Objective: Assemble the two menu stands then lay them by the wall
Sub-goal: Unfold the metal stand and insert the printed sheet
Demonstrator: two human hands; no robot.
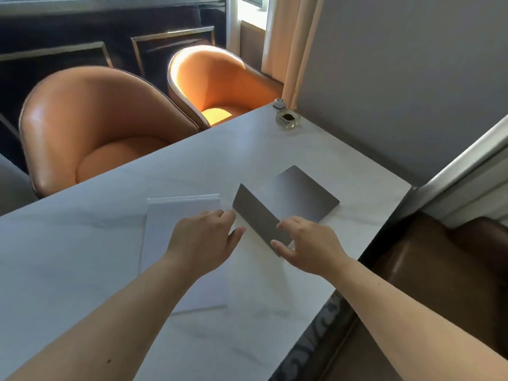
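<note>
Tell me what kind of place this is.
Probably a restaurant or café dining area: a white marble-look table against a grey wall, two orange tub chairs pulled up to it, and a small call button beside a glass dish.

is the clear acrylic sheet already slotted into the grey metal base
No, the clear acrylic sheet lies flat on the white table under the left hand, apart from the grey metal base.

No readable txt, labels, brands or nos. anywhere. Grey metal stand (286, 199) and clear acrylic sheet (184, 243) on the surface (82, 257) are both blank; small glass dish (287, 120) and round white button (278, 102) too small to tell.
</note>
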